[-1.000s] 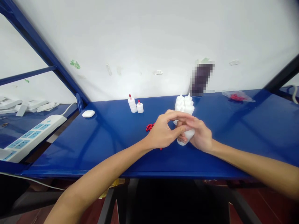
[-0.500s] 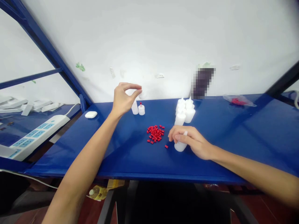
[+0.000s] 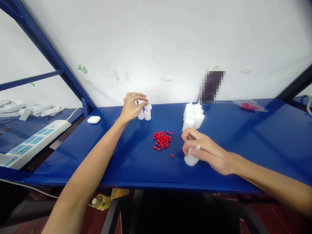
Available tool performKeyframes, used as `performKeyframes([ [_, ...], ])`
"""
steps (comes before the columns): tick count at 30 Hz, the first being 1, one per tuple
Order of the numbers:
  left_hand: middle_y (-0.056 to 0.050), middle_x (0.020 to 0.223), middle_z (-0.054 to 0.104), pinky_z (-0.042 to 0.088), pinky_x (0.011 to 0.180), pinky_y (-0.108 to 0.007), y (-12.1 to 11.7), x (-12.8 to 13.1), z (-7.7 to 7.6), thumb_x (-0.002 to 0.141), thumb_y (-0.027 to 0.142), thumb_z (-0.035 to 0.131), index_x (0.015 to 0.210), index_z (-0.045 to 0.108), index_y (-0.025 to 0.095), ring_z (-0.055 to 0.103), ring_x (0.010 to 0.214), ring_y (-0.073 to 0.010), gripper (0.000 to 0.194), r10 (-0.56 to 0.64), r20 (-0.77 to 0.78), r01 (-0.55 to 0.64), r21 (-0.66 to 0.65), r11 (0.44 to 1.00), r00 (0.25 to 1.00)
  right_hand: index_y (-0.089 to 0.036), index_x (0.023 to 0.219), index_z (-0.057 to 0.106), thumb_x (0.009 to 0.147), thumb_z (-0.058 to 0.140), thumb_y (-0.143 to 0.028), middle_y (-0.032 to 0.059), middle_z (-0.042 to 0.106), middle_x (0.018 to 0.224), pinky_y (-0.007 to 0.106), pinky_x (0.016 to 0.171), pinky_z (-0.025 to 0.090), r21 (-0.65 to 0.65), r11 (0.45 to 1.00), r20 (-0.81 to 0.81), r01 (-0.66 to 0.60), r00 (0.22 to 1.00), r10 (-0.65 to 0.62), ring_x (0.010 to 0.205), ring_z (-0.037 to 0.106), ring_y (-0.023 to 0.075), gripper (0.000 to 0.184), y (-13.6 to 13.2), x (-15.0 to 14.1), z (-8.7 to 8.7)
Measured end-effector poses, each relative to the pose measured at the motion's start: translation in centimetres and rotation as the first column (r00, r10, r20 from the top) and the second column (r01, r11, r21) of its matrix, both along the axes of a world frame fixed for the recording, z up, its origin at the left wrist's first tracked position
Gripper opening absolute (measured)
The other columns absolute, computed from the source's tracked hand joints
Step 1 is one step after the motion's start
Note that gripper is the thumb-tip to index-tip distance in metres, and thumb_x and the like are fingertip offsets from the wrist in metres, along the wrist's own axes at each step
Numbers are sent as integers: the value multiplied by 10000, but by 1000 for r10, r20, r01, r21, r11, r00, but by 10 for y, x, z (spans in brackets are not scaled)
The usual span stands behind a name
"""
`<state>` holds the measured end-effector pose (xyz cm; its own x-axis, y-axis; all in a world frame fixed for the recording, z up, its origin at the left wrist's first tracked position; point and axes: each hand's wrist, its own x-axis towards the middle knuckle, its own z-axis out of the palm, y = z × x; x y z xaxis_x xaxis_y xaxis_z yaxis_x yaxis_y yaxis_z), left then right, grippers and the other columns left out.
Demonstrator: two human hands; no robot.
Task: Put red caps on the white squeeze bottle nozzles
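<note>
My left hand (image 3: 133, 105) reaches to the far side of the table, thumb and fingertips closed around the top of a small white bottle (image 3: 148, 107). Its cap is mostly hidden by the fingers. In front of it stands another white bottle (image 3: 147, 115), and a white bottle with a red cap (image 3: 140, 114) is just left, partly behind the hand. Near the front, my right hand (image 3: 207, 149) wraps round a white squeeze bottle (image 3: 191, 160), tilted, with its pale nozzle by the thumb. A pile of red caps (image 3: 162, 139) lies between the hands, one loose red cap (image 3: 172, 156) apart.
Several white bottles (image 3: 193, 115) stand grouped behind my right hand. A clear bag with red pieces (image 3: 250, 105) lies far right. A white case (image 3: 94, 119) and a power strip (image 3: 39, 139) are at left. The blue table (image 3: 136, 162) meets a white wall.
My left hand has come down, lowering the white bottle beside the other two. My right hand has moved slightly right and nearer me with its bottle.
</note>
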<state>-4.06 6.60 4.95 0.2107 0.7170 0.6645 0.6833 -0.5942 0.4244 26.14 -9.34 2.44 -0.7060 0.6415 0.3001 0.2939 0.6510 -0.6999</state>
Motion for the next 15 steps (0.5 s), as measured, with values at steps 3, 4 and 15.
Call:
performKeyframes([
  [3, -9, 1147, 736, 350, 1087, -498, 1, -2, -3, 826, 316, 745, 850, 768, 265, 545, 1196, -267, 61, 27, -24, -27, -3, 1000, 999, -178, 847, 623, 1036, 376, -370, 33, 438, 930, 331, 720, 416, 15, 1000, -63, 0, 998, 1, 745, 462, 150, 365, 0, -1, -3],
  [4, -10, 1146, 734, 356, 1083, -498, 1, -3, -4, 825, 320, 746, 853, 768, 266, 546, 1193, -268, 65, 30, -29, -31, -7, 1000, 999, -178, 849, 632, 1033, 389, -369, 35, 448, 934, 330, 722, 419, 15, 1000, -81, 8, 997, -6, 748, 471, 150, 360, 1, -2, -3],
  [15, -1, 730, 686, 490, 702, -274, -47, 11, 17, 870, 308, 636, 852, 729, 180, 584, 636, -113, 159, -114, 58, 109, 85, 990, 992, -176, 979, 590, 925, 626, -374, 37, 667, 780, 315, 725, 472, -533, 823, -380, -197, 925, -25, 762, 636, 186, 208, 2, -19, -13],
])
